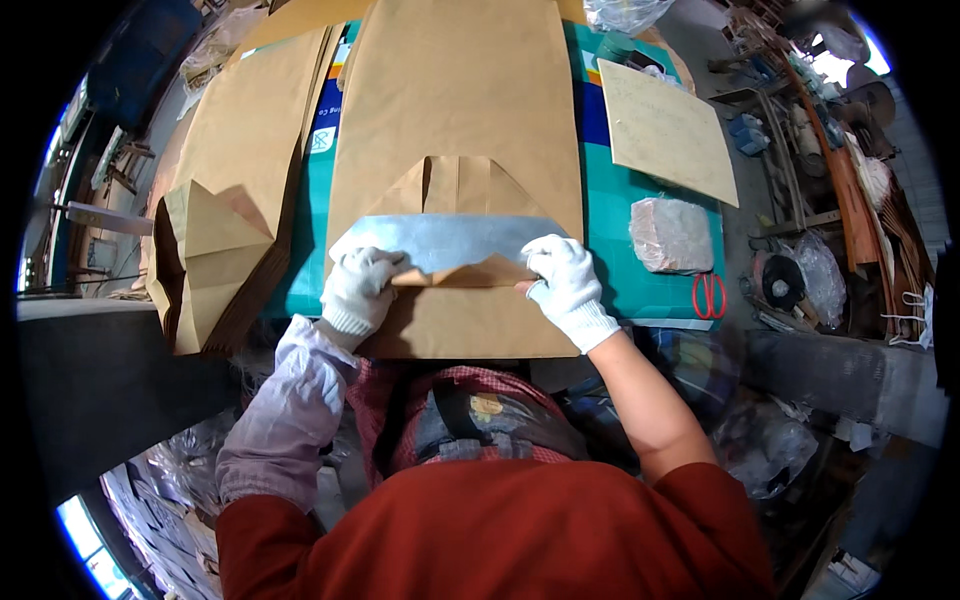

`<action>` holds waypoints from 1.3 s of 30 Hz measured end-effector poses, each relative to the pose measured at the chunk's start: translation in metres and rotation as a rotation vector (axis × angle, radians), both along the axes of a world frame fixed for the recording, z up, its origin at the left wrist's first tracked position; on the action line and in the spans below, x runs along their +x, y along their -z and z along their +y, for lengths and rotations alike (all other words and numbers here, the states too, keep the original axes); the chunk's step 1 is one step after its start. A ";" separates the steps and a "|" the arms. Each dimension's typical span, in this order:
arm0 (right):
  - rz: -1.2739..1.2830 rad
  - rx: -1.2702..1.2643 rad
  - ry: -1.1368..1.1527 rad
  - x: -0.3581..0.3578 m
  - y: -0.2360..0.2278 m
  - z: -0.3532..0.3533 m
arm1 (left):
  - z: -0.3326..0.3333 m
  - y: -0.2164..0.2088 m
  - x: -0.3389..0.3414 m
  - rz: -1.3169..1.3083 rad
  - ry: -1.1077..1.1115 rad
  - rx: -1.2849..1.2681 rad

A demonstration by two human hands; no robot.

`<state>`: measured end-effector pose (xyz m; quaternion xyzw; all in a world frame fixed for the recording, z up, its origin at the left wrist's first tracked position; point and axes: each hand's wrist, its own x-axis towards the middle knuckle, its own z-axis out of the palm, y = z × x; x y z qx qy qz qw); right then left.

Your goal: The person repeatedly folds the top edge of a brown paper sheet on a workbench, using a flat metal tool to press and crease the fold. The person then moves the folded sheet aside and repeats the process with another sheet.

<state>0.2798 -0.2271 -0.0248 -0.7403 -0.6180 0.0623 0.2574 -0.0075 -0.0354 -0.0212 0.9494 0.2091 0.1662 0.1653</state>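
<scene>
Under our work lay the broad teal printed sheet (640, 305), and on it the long, flat brown paper bag (460, 100), its near end passing the sheet's front edge. The thick stack of brown paper bags (245, 110) lay to its left, a strip of teal between them. Across the long bag's angular end folds sat the flat, silver metal plate with slanted ends (450, 240); we judged the step to be a fold made against its near edge, so it had to lie square to the bag's sides and not skid. Our white-gloved left hand (360, 288) was curled in, seemingly pinching the left end of the narrow brown paper flap with a peaked edge (470, 275). Our white-gloved right hand (568, 285) had its fingers over the plate's right end and its thumb near the flap; whether it pinched, we could not tell. The flap lapped the plate's near edge unevenly, so we did best to draw both ends up equally, pressing from the middle outward to avoid a skewed crease
</scene>
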 end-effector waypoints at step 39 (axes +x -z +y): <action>-0.192 -0.210 0.118 0.015 -0.041 0.043 | 0.045 -0.069 0.029 0.668 -0.590 -0.379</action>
